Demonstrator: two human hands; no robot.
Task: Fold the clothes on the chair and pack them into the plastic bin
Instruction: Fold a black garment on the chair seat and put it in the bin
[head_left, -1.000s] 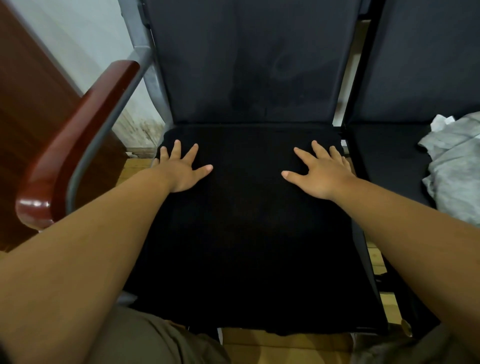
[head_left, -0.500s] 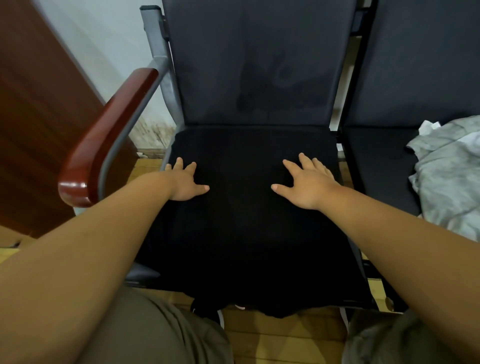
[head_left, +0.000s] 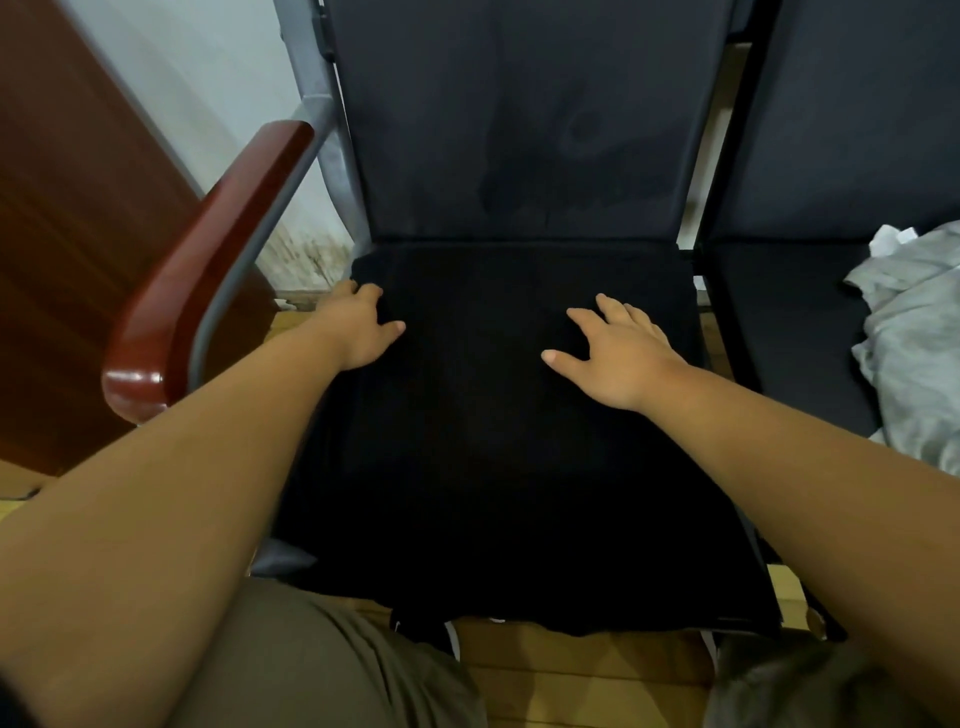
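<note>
One black garment (head_left: 493, 467); left hand (head_left: 359, 332) grips edge; right hand (head_left: 618, 353) flat.

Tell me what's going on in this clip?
A person is working on a black garment spread over the seat of a chair. The left hand curls its fingers at the garment's far left edge, apparently gripping it. The right hand lies flat on the cloth, fingers spread. A heap of grey clothes lies on the neighbouring seat to the right. No plastic bin is in view.
</note>
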